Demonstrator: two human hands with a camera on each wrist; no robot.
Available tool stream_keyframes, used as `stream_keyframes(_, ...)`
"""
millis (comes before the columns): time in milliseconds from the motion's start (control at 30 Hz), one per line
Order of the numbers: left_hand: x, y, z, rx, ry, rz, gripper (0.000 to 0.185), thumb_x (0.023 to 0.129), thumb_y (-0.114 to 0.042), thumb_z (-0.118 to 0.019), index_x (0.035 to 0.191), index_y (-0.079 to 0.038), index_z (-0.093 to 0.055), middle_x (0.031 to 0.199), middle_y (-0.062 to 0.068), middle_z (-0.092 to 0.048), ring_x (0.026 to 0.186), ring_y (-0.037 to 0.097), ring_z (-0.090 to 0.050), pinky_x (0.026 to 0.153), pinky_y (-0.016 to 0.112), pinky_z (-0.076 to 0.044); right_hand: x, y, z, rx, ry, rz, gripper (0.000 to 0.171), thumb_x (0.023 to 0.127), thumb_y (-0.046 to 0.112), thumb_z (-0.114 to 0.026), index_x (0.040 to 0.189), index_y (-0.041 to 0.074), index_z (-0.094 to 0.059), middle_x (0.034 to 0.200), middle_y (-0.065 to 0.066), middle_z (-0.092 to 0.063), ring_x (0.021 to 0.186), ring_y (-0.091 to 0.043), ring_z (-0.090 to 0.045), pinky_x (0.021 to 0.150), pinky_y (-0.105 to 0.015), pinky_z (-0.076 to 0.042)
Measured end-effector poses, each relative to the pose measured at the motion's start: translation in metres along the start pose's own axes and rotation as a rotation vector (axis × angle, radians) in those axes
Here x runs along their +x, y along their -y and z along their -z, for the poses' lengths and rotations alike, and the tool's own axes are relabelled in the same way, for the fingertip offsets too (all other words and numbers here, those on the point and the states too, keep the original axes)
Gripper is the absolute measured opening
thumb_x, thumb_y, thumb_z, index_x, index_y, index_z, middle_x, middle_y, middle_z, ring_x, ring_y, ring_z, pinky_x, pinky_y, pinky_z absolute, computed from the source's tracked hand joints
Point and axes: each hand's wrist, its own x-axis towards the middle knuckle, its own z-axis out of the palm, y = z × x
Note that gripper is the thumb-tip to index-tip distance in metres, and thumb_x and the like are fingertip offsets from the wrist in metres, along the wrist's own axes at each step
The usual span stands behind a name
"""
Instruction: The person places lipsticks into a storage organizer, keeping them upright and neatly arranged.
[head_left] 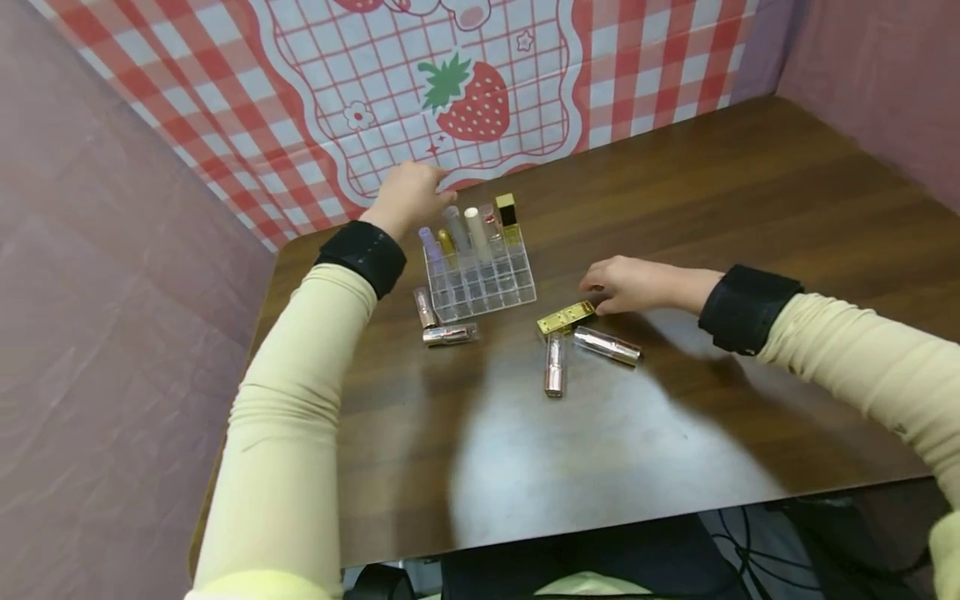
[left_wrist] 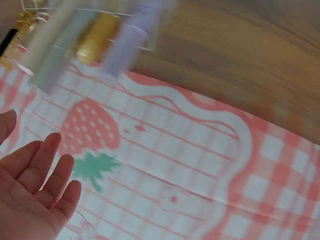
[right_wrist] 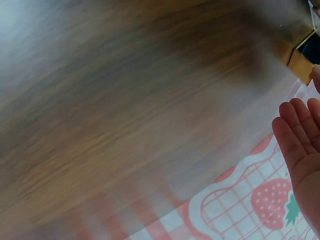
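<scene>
A clear plastic organizer (head_left: 483,283) stands on the wooden table (head_left: 712,192), its back row filled with several upright lipsticks (head_left: 477,232). My left hand (head_left: 411,193) hovers just behind that row; the left wrist view shows this left hand (left_wrist: 35,192) with straight fingers, holding nothing, and the blurred tubes (left_wrist: 95,40) above it. My right hand (head_left: 630,283) lies low over the table, fingertips next to a gold lipstick (head_left: 566,318). It is flat and empty in the right wrist view (right_wrist: 300,150). A rose lipstick (head_left: 554,365) and a silver one (head_left: 607,345) lie close by.
Two more lipsticks (head_left: 448,334) lie at the organizer's left front corner. A red-checked strawberry cloth (head_left: 465,92) hangs behind the table, with pink walls (head_left: 112,333) on both sides. Cables (head_left: 750,533) show below the table's near edge.
</scene>
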Motion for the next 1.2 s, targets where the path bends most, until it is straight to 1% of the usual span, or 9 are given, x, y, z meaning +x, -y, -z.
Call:
stream_keyframes(100,-0.011,0.020,-0.001,-0.020,-0.043,0.030,0.037,0.094,-0.028,-0.045,0.115,-0.001,-0.059,0.111,0.018,-0.062,0.110,0.035,-0.052,0.095,0.045,-0.038,0.005,0.003,-0.003,0.001,0.025,0.007,0.031,0.076,0.000,-0.068,0.105,-0.009,-0.060,0.101,-0.020,-0.060,0.091,-0.032,-0.059,0.075,-0.041,-0.049)
stream_keyframes(200,-0.023,0.040,-0.007,-0.026,-0.087,0.051,0.032,0.093,-0.025,-0.045,0.102,0.001,-0.062,0.096,0.018,-0.064,0.101,0.036,-0.056,0.089,0.047,-0.040,0.009,0.004,-0.006,-0.018,0.042,0.023,0.027,0.075,-0.001,-0.069,0.101,-0.006,-0.061,0.097,-0.017,-0.061,0.088,-0.028,-0.059,0.074,-0.040,-0.049)
stream_keyframes(333,-0.040,0.063,-0.018,-0.037,-0.090,0.086,0.029,0.092,-0.023,-0.048,0.093,0.003,-0.061,0.082,0.017,-0.060,0.086,0.034,-0.057,0.081,0.046,-0.042,0.013,0.004,-0.009,-0.030,0.060,0.041,0.020,0.074,-0.002,-0.068,0.093,-0.002,-0.062,0.089,-0.011,-0.060,0.081,-0.023,-0.057,0.070,-0.037,-0.048)
stream_keyframes(433,-0.051,0.076,-0.030,-0.050,-0.048,0.110,0.030,0.092,-0.022,-0.050,0.102,0.003,-0.062,0.092,0.019,-0.064,0.089,0.034,-0.058,0.083,0.046,-0.043,0.016,0.005,-0.011,-0.032,0.071,0.038,0.017,0.074,-0.003,-0.067,0.089,0.000,-0.061,0.086,-0.009,-0.059,0.078,-0.021,-0.056,0.067,-0.036,-0.048)
stream_keyframes(500,-0.058,0.082,-0.039,-0.061,-0.016,0.131,0.034,0.091,-0.023,-0.051,0.112,0.002,-0.061,0.105,0.019,-0.064,0.099,0.035,-0.058,0.088,0.047,-0.042,0.018,0.006,-0.010,-0.036,0.072,0.047,0.017,0.073,-0.004,-0.068,0.088,0.000,-0.061,0.084,-0.008,-0.058,0.076,-0.020,-0.055,0.066,-0.036,-0.047)
stream_keyframes(600,-0.068,0.089,-0.052,-0.090,0.026,0.159,0.040,0.091,-0.023,-0.051,0.122,0.002,-0.056,0.118,0.019,-0.059,0.108,0.036,-0.054,0.093,0.048,-0.040,0.021,0.008,-0.008,-0.046,0.076,0.044,0.017,0.073,-0.005,-0.067,0.088,0.000,-0.061,0.083,-0.008,-0.058,0.076,-0.020,-0.055,0.066,-0.035,-0.048)
stream_keyframes(700,-0.078,0.093,-0.066,-0.126,0.025,0.180,0.039,0.091,-0.023,-0.053,0.121,0.001,-0.057,0.118,0.019,-0.059,0.109,0.035,-0.054,0.093,0.047,-0.039,0.022,0.009,-0.001,-0.042,0.067,0.038,0.017,0.073,-0.006,-0.066,0.087,0.000,-0.061,0.082,-0.007,-0.057,0.074,-0.018,-0.055,0.065,-0.034,-0.047)
stream_keyframes(933,-0.102,0.092,-0.100,-0.172,0.040,0.165,0.038,0.089,-0.022,-0.053,0.118,0.003,-0.059,0.110,0.020,-0.063,0.100,0.034,-0.058,0.088,0.047,-0.043,0.029,0.013,0.024,-0.045,0.047,-0.006,0.019,0.071,-0.007,-0.061,0.088,0.000,-0.062,0.083,-0.006,-0.056,0.072,-0.015,-0.049,0.063,-0.032,-0.044)
stream_keyframes(1200,-0.119,0.101,-0.120,-0.240,0.053,0.186,0.036,0.089,-0.022,-0.054,0.118,0.001,-0.059,0.112,0.020,-0.062,0.103,0.034,-0.057,0.090,0.046,-0.042,0.050,0.023,0.063,-0.094,0.027,-0.007,0.019,0.074,-0.003,-0.063,0.094,-0.003,-0.062,0.087,-0.010,-0.054,0.073,-0.016,-0.048,0.063,-0.032,-0.043)
